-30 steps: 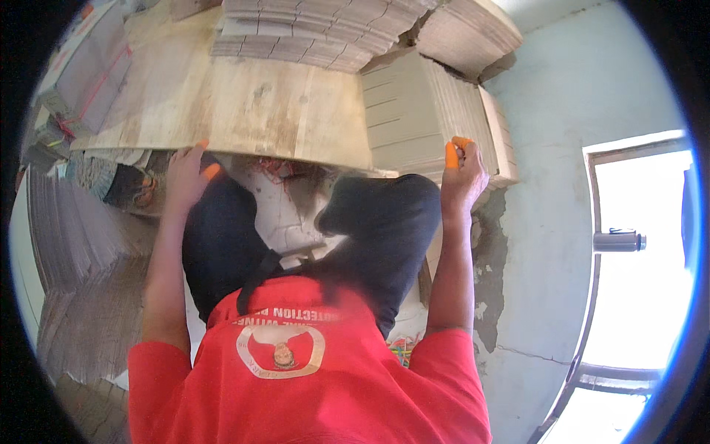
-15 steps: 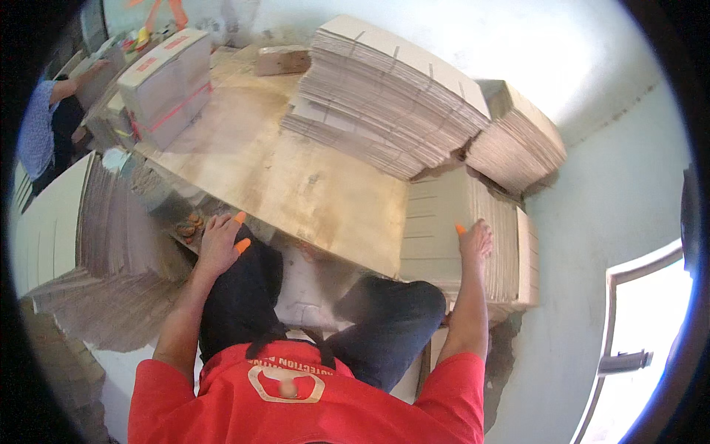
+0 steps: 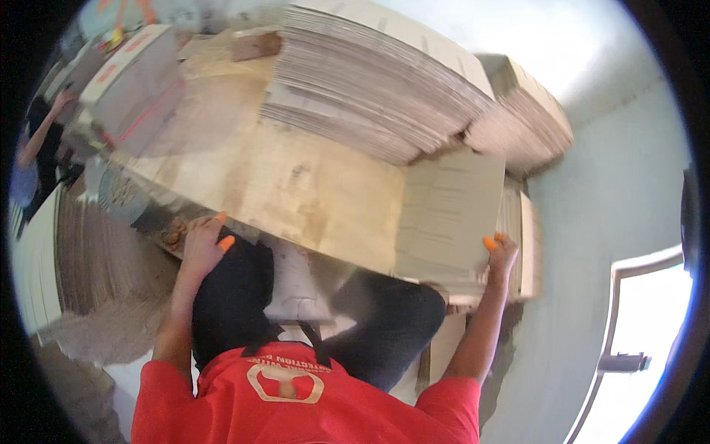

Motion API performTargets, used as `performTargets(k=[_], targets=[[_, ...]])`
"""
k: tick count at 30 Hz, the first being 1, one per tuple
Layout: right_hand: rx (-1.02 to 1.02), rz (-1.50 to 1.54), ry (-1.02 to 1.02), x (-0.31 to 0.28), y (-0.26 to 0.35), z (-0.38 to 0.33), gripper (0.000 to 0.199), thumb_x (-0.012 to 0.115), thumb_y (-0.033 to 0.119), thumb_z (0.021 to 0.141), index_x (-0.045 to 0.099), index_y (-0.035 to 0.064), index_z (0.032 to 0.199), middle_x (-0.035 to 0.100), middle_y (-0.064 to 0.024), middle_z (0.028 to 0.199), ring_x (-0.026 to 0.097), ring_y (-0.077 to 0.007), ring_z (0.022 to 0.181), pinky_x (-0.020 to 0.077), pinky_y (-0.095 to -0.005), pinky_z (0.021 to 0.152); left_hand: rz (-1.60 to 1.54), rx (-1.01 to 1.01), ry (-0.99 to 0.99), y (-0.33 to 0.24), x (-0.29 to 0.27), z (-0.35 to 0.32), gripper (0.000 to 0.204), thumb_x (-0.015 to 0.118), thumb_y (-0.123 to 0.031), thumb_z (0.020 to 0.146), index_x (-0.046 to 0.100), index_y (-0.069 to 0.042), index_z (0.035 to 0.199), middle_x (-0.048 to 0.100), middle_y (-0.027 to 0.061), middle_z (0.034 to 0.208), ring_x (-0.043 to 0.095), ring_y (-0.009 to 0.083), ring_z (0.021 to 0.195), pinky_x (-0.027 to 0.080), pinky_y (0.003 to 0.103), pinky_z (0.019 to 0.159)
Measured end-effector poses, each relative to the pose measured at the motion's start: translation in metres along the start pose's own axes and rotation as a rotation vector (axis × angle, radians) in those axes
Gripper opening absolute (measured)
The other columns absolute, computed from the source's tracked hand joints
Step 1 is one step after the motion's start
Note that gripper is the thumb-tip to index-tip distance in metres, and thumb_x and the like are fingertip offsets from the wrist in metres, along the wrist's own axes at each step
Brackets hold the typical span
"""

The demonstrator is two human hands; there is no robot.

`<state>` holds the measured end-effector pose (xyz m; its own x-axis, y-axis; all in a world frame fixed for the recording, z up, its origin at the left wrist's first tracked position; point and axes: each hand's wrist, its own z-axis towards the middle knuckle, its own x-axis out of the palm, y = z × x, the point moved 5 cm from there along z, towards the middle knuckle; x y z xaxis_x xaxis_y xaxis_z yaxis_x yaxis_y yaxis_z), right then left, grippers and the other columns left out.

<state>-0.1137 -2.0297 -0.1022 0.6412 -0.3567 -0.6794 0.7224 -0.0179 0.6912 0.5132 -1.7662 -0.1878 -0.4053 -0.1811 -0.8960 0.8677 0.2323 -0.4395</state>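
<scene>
The wooden table (image 3: pixel 296 185) is crowded on the far side: a tall stack of flat cardboard sheets (image 3: pixel 377 89) takes the middle, and a second stack (image 3: pixel 529 118) stands at the far right. On the far left a bundled white box (image 3: pixel 133 81) blocks the way. Between them, the near part of the table is bare, so a hand can pass there. The right hand (image 3: pixel 501 255) is at the near right pile of sheets (image 3: pixel 451 214), close to the wall. The left hand (image 3: pixel 201 244) is at the near left edge, beside another pile (image 3: pixel 96 259).
</scene>
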Motion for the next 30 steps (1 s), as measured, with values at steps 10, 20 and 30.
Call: performTargets(k=[10, 20, 30], targets=[[-0.135, 1.019, -0.408, -0.021, 0.089, -0.078, 0.004, 0.064, -0.002, 0.088, 0.064, 0.0000, 0.091, 0.068, -0.0073, 0.095, 0.062, -0.0105, 0.079, 0.0500, -0.0224, 0.072, -0.189, 0.384, -0.289, -0.098, -0.013, 0.111, 0.039, 0.072, -0.013, 0.082, 0.063, -0.006, 0.120, 0.065, 0.0175, 0.111, 0.061, 0.0354, 0.105, 0.050, 0.041, 0.089], [-0.180, 1.065, -0.446, 0.017, 0.151, -0.041, 0.012, 0.069, 0.009, 0.084, 0.065, 0.0024, 0.075, 0.058, 0.0022, 0.065, 0.045, -0.0015, 0.050, 0.0306, -0.0178, 0.041, 0.093, 0.838, -0.726, -0.317, -0.095, 0.293, 0.039, 0.060, -0.027, 0.094, 0.055, -0.004, 0.125, 0.050, 0.0099, 0.133, 0.045, 0.0332, 0.124, 0.040, 0.047, 0.099], [0.013, 0.962, -0.119, 0.035, 0.180, -0.024, 0.013, 0.055, -0.005, 0.088, 0.067, -0.0002, 0.086, 0.059, 0.0002, 0.070, 0.044, -0.0017, 0.046, 0.0305, -0.0175, 0.034, 0.486, 0.836, -0.416, -0.360, -0.060, 0.373, 0.020, 0.060, -0.002, 0.082, 0.058, -0.002, 0.102, 0.061, 0.0079, 0.100, 0.056, 0.0267, 0.103, 0.045, 0.039, 0.092]])
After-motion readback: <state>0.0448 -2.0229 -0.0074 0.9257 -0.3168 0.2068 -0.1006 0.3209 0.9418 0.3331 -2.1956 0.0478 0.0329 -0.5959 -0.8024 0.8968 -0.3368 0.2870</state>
